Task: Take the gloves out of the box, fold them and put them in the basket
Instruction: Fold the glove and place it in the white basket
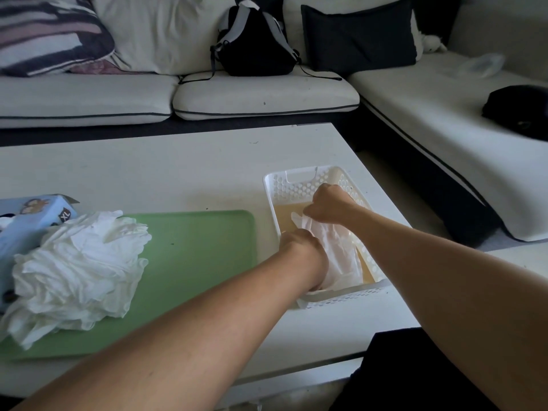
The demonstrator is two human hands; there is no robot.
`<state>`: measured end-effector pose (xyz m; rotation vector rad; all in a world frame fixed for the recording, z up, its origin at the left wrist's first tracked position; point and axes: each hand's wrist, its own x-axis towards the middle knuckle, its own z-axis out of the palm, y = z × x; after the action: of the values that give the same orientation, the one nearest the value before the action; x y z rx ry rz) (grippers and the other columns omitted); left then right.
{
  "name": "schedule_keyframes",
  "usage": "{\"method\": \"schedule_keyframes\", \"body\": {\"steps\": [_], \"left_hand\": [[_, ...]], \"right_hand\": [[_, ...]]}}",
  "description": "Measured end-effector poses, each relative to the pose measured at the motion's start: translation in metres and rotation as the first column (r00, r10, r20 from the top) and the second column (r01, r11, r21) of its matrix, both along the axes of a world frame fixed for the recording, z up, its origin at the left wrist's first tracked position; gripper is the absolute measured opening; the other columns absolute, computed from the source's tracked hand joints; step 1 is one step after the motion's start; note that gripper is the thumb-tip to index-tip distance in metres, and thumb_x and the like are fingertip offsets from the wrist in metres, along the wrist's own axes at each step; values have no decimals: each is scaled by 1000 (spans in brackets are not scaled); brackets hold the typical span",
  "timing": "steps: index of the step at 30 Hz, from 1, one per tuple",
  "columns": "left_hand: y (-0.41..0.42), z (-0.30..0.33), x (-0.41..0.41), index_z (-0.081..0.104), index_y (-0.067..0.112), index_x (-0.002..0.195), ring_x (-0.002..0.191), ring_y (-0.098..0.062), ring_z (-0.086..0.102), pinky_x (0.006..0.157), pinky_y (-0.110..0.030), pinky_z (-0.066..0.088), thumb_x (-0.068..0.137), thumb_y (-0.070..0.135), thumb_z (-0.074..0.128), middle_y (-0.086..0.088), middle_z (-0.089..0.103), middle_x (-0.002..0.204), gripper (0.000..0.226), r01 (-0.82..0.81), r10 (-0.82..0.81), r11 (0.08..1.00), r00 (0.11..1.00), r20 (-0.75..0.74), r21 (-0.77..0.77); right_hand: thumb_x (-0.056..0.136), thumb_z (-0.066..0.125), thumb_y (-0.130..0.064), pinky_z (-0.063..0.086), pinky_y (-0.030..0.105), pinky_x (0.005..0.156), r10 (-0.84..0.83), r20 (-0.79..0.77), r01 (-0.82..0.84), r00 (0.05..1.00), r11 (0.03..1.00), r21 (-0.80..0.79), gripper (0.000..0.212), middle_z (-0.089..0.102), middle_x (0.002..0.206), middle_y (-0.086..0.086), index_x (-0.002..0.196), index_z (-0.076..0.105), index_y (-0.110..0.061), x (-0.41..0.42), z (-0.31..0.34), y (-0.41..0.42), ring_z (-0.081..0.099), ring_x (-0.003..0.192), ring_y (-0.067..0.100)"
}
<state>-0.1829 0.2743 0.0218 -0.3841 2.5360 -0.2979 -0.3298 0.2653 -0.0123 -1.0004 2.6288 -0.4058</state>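
Right now both of the person's hands are down inside the white perforated basket (299,189), which sits on the white bench (178,167) just to the right of a green tray (207,250). The right hand (329,204) is farther in, toward the handle end, with its fingers curled and pinching the far end of a pale, translucent glove (335,247) that lies stretched along the yellowish floor of the basket. The left hand (302,247) is at the near end, bent down at the wrist over the same glove; its fingers are tucked under the hand and hidden from where I stand, so I cannot tell whether they are gripping the glove or only pressing on it. A bit of white glove material shows over the basket's near rim beside that wrist. Over on the left, a loose heap of white gloves (80,268) lies crumpled on the green tray, spilling past its left edge and touching a light blue glove box (26,229) with an "XL" mark on its flap; the box lies partly out of sight at the left border. Both bare forearms reach in from the near side, well apart from the heap. Beyond the bench stands a pale corner sofa (261,93) with a black backpack (255,46) upright on the seat, a dark cushion (358,40) to its right and a striped pillow (47,31) at the far left.
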Motion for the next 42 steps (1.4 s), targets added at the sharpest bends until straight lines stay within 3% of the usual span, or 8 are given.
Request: {"method": "schedule_keyframes", "body": {"steps": [7,17,21,23,25,29,35,42], "left_hand": [[4,3,-3,57,10,134,130,-31,53,95,-41,42,97,22,59,-10,57,138,39,103,-100,994,990,100,-22],[9,11,-1,46,8,146,140,-34,42,108,-47,40,99,26,57,-17,40,153,51,138,-136,990,989,52,-38],[4,6,3,51,8,140,122,-34,53,86,-40,42,98,25,55,-14,39,146,46,70,-68,995,997,-20,70],[-1,8,6,56,7,127,99,-30,57,74,-37,40,96,18,53,-12,46,137,33,44,-43,988,999,-13,147],[-3,10,8,55,6,124,90,-28,55,69,-35,39,93,13,52,-14,47,137,31,41,-34,981,999,-40,190],[2,19,9,40,7,145,95,-27,49,76,-36,40,94,9,55,-13,36,154,54,14,-3,971,999,-50,237],[0,10,5,17,1,157,129,-32,55,80,-37,44,94,8,56,-17,9,168,74,32,-29,991,999,-26,130],[-14,38,26,46,8,143,108,-29,63,85,-36,48,98,37,60,-8,59,133,55,94,-31,964,969,-245,249]], "right_hand": [[84,60,-25,52,29,68,45,116,-35,992,996,-81,19,62,95,-1,99,67,-18,7,-5,-4,65,86,21],[77,82,-27,49,27,63,61,149,-13,987,952,-307,20,65,77,-2,85,66,-20,10,-27,-11,64,74,19],[88,74,-29,52,27,61,3,203,87,979,897,-433,20,69,89,4,98,69,-13,1,6,-11,64,67,20],[93,64,-25,56,29,62,-61,33,68,998,933,-352,17,72,91,10,98,71,-10,-7,33,-5,71,74,28],[94,63,-25,62,37,65,-21,-26,19,999,998,-66,24,72,89,16,100,65,-2,-5,50,5,74,68,30],[85,77,-36,60,35,73,43,-5,-36,999,890,454,45,63,101,9,114,58,-7,27,48,19,70,70,26],[75,88,-22,57,29,69,45,-48,-32,998,971,237,47,64,105,10,109,61,-1,21,18,9,66,87,24],[81,76,-25,49,31,73,220,-334,-115,917,945,307,29,67,102,6,105,64,-14,38,53,-4,66,94,31]]}}
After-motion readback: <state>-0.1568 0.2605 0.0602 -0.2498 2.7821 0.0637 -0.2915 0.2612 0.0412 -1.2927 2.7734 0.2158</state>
